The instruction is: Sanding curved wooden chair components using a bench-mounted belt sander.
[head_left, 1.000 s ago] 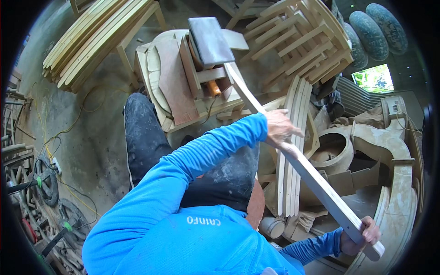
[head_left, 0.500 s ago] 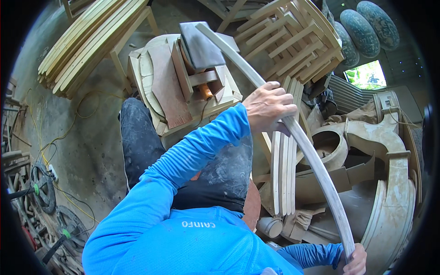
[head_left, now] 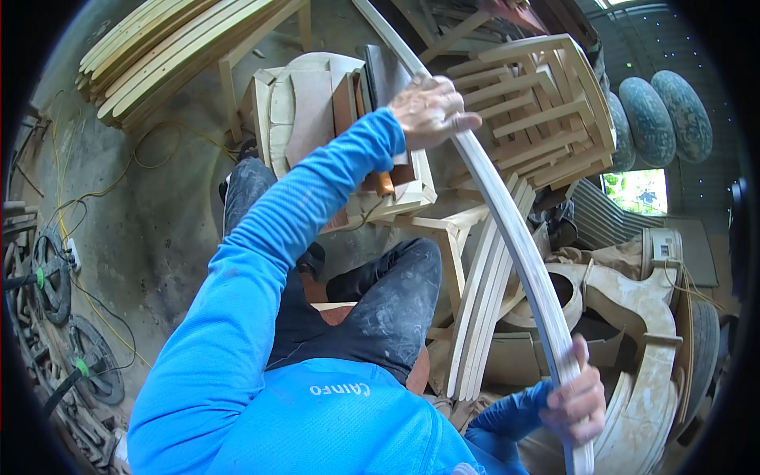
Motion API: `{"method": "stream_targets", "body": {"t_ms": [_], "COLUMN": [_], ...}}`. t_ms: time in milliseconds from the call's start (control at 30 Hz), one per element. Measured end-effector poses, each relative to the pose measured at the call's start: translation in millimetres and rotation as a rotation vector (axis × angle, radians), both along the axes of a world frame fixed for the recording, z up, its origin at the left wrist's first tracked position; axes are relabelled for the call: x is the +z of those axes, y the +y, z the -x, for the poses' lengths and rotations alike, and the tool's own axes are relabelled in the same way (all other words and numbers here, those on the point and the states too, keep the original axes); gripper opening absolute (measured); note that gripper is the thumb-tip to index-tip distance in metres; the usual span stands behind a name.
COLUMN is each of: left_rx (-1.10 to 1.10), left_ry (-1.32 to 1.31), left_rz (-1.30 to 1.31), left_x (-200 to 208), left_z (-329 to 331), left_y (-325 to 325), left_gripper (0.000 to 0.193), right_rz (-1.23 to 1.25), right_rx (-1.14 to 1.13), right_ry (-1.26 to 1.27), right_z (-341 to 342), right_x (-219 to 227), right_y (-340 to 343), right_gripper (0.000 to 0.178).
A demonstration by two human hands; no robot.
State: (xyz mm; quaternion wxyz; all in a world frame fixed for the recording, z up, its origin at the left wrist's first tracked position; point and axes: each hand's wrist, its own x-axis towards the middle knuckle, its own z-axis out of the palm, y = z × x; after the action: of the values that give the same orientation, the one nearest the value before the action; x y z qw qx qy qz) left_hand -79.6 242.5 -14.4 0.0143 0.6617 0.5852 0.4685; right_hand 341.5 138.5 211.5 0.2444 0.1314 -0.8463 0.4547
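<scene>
A long curved wooden slat (head_left: 507, 206) runs diagonally across the view, from the top middle down to the lower right. My left hand (head_left: 431, 111) is closed over its upper part, with the thumb sticking out to the right. Lower down, my right hand (head_left: 578, 396) grips the slat close to its near end, fingers curled around it. Beyond my left forearm stands a wooden work block (head_left: 301, 111) with upright boards and a grey flat panel (head_left: 385, 75), partly hidden behind the slat and hand. An orange handle-like piece (head_left: 384, 184) pokes out of the block's near side.
Curved slats (head_left: 170, 51) are stacked at the far left; more slats (head_left: 487, 293) lean beside my right knee. A slatted wooden stack (head_left: 538, 111) stands at the far right, near a large curved carved wooden piece (head_left: 633, 309). A yellow cable (head_left: 103, 237) crosses the floor.
The slat has shifted away from me and up, its far end now past the top edge. Both hands stay on it; my right hand has come up and left. The view has tilted slightly.
</scene>
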Motion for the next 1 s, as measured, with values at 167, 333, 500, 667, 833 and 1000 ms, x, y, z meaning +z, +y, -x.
{"method": "stream_targets", "body": {"t_ms": [167, 333, 500, 667, 833, 1000], "left_rx": [0.219, 0.336, 0.231, 0.012, 0.008, 0.038], "left_ry": [-0.03, -0.001, 0.226, -0.039, -0.276, -0.337], "left_rz": [0.453, 0.609, 0.404, -0.133, -0.197, -0.338], "left_x": [-5.1, -18.7, 5.5, 29.3, 72.9, 73.0], "left_z": [86.1, 139.2, 59.0, -98.1, -181.6, -148.3], "left_y": [41.5, 63.5, 30.0, -36.8, -99.9, -92.5], "left_gripper": [0.078, 0.069, 0.061, 0.057, 0.069, 0.066], "right_rz": [-0.119, -0.208, -0.072, -0.147, -0.004, -0.265], "right_rx": [0.005, -0.188, -0.724, -0.846, -0.678, -0.362], "right_ry": [0.054, 0.018, 0.014, 0.187, 0.287, 0.152], "right_z": [150.2, 212.1, 77.2, -94.7, -160.0, -109.6], "right_x": [-60.8, -103.3, -112.3, 11.7, 118.2, 145.0], "right_y": [42.7, 40.2, 9.3, -56.8, -100.3, -116.3], "right_gripper": [0.018, 0.014, 0.023, 0.024, 0.012, 0.01]}}
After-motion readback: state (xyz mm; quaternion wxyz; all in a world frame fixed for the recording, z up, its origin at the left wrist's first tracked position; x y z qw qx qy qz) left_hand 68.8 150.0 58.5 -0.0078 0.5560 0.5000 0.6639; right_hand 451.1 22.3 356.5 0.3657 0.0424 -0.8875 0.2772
